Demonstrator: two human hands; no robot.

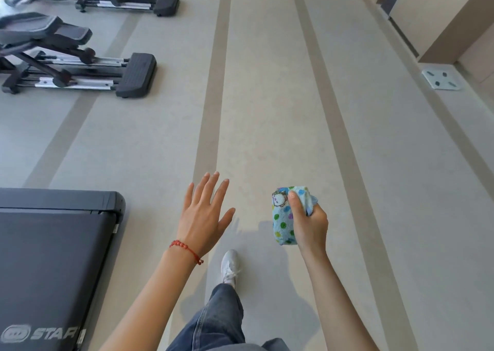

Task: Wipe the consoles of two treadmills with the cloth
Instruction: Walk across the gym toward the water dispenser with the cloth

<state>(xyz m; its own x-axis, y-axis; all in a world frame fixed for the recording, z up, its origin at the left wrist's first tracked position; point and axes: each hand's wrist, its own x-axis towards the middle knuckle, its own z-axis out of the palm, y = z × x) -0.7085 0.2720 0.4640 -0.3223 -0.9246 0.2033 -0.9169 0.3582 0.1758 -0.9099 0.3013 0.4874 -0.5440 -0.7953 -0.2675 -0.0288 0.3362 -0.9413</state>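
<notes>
While the left hand (204,217) spreads flat, the right hand (310,223) clenches a folded, dotted terry cloth (284,217).

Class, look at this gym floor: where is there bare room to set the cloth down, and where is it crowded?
Bare floor runs ahead between the exercise machines on the left and the metal plate on the right. The lower left is crowded by the treadmill. The right hand holds the cloth; the left hand is open.

Pale grey floor (267,110) with darker stripes, elliptical machines (80,67) left
</notes>
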